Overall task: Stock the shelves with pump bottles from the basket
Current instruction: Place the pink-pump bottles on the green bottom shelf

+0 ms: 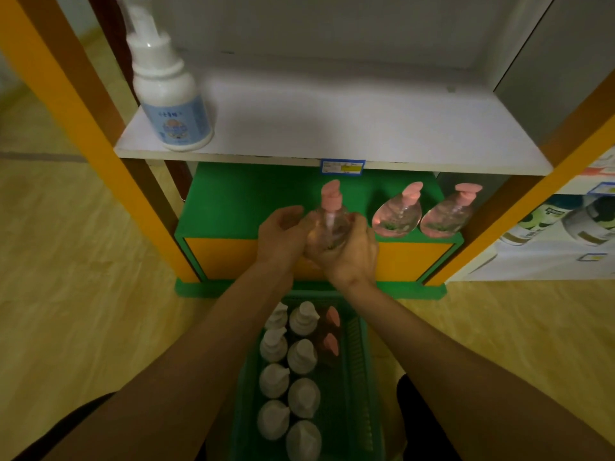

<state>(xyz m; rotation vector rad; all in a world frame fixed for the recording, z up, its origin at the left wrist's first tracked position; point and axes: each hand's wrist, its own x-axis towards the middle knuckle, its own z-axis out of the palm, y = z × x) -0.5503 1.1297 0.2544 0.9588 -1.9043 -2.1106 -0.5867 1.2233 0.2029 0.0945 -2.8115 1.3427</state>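
Note:
A clear pump bottle with a pink pump (329, 218) stands upright over the front of the green bottom shelf (239, 207). My right hand (347, 252) grips its body from the right and below. My left hand (283, 232) cups its left side with curled fingers. Two more pink-pump bottles (397, 214) (447, 214) stand to its right on the same shelf. A green basket (357, 367) on the floor between my knees holds several white-pump bottles (301, 357) and two pink-pump ones (331, 331).
A white bottle with a blue label (173, 104) stands at the left of the white upper shelf (332, 128). Orange posts (83, 128) frame the unit. A neighbouring shelf at right holds dark-capped bottles (572, 221). Wooden floor lies on both sides.

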